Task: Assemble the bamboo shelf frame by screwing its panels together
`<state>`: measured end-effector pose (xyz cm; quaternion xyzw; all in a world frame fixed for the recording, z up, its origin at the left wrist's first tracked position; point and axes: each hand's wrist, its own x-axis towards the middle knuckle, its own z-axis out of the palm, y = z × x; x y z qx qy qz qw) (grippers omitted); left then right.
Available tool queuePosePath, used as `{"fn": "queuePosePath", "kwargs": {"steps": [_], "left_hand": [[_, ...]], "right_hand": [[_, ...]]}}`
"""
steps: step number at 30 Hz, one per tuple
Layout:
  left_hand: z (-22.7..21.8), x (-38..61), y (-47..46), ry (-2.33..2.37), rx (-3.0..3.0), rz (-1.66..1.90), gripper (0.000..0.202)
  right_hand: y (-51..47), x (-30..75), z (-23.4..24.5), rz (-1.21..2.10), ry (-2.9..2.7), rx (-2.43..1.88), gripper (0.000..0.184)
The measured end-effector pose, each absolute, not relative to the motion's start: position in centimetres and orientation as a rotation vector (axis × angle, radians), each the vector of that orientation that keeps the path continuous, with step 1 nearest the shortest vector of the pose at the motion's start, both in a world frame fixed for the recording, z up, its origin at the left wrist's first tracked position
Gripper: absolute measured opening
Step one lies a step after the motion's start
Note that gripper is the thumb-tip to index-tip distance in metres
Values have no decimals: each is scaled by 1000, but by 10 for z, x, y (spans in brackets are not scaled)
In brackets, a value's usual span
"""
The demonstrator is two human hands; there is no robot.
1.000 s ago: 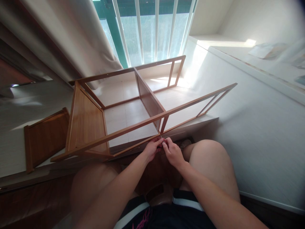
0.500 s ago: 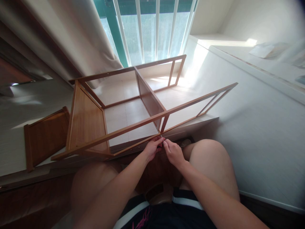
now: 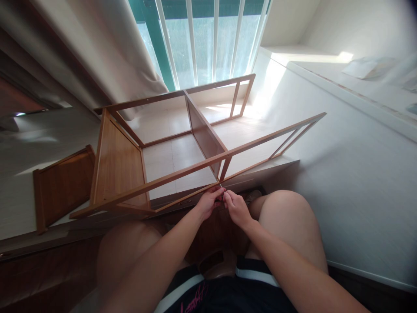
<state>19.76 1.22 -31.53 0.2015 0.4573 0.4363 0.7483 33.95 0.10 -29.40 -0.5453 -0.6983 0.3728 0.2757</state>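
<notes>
A wooden shelf frame (image 3: 182,171) lies on its side, with one inner panel (image 3: 203,126) crossing its middle. At the lower edge of that panel, a thin light metal rod (image 3: 221,186), like a hex key, reaches from my fingers to the joint of the near rail. My right hand (image 3: 237,208) is closed, thumb and fingers pinching the rod's near end. Closed beside it, just under the rail, is my left hand (image 3: 210,202), its fingertips pinched around the rod close to the joint. The rod's tip and my lower fingers are partly hidden.
A loose wooden panel (image 3: 65,187) leans at the frame's left end. The frame rests on a pale ledge (image 3: 159,163) below a barred window (image 3: 203,48). A beige curtain (image 3: 107,48) hangs at left; a white wall-like side (image 3: 339,174) rises at right. My knees flank my hands.
</notes>
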Motion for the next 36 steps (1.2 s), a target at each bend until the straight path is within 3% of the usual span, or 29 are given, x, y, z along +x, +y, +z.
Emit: {"fn": "queuePosePath", "kwargs": {"steps": [36], "left_hand": [[-319, 197, 12, 922, 492, 947, 39]], "right_hand": [[2, 336, -308, 1379, -1518, -1281, 38]]}}
